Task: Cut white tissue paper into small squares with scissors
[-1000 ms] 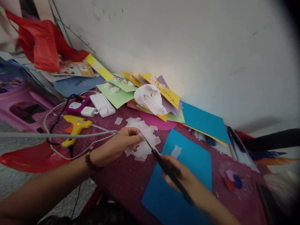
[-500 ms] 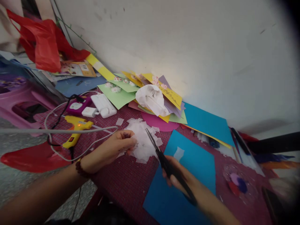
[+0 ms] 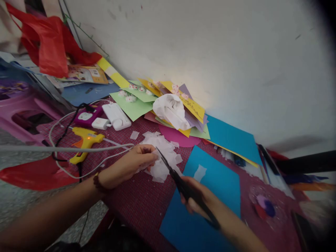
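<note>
My right hand [image 3: 202, 199] grips a pair of black-handled scissors [image 3: 181, 183], with the blades pointing up and left. The blade tips are close to the fingertips of my left hand [image 3: 138, 161], which is closed in a pinch. A small piece of thin white paper seems to be between those fingers, hard to tell from the white behind it. Under and beyond both hands lies a loose heap of cut white paper pieces [image 3: 168, 157]. One more scrap [image 3: 200, 173] rests on a blue sheet [image 3: 210, 210] below my right hand.
A yellow glue gun [image 3: 86, 141] with a lit light lies left, among looping cables, near a white power bank [image 3: 117, 116] and purple socket block [image 3: 88, 117]. Crumpled white paper [image 3: 170, 110] sits on coloured cards [image 3: 136, 105] by the wall. A clear dish [image 3: 267, 206] is at right.
My left hand has shifted slightly right. The scissors have moved left and a little down, bringing the blade tips to my left fingertips.
</note>
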{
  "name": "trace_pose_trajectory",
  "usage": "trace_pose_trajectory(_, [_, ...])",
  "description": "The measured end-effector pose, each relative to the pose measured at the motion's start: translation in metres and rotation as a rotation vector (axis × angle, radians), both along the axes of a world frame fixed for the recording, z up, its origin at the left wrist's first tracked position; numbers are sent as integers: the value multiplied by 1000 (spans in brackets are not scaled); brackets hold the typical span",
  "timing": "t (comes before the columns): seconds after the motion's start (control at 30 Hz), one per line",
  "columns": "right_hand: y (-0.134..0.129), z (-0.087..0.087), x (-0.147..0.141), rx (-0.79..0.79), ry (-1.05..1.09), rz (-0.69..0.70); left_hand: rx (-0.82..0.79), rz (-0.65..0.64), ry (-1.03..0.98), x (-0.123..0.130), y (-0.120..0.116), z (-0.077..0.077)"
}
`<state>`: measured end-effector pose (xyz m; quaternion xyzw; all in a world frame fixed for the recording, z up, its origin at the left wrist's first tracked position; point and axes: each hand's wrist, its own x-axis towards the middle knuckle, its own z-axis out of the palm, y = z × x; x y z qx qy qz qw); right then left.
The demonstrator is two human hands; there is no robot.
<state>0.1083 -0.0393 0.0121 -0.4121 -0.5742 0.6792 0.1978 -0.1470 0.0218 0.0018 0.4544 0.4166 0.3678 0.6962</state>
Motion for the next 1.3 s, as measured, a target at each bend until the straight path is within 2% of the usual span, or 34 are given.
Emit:
trace_pose_trajectory(0.17, [4,8,-8,-39,-81,-37,-7,-9,-10,0,1,1])
trace_pose_trajectory(0.37, [4,9,-10,-46,-105,-85,-18,11,-65,-4,-1,2])
trace_pose_trajectory(0.57, [5,8,-3,11,-67,-61,-77,170,-95,-13,-8,0])
trace_pose_trajectory(0.77, [1,1,7,11,-74,26,-43,312,-137,-10,-5,5])
trace_pose_trajectory(0.9, [1,2,2,-15,-60,50,-50,262,-107,-7,-1,7])
trace_pose_trajectory(1.07, [7,9,-12,-63,-65,-5,-77,150,-42,-3,1,7])
trace_pose_trajectory(1.3, [11,5,-16,-79,-84,-30,-68,137,-11,-3,3,5])
